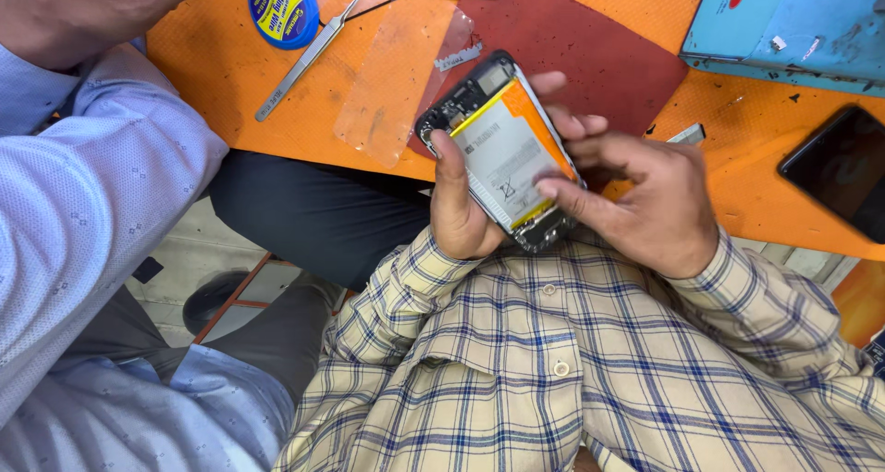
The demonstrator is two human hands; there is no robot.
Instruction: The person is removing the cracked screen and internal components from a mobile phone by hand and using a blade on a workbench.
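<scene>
**Opened phone gripped between both hands**

The left hand (458, 209) cradles the opened phone (502, 149) from below, its fingers closed around the edge with the thumb on the rim, apparently to steady it. The right hand (645, 200) has its fingers narrowed onto the battery (505, 154), fingertips pressing its far edge. Beyond the fingers, on the orange counter (774, 131), lie tweezers (304, 59), a blue wire spool (283, 9) and a dark phone (843, 168). No container's contents are visible.
</scene>
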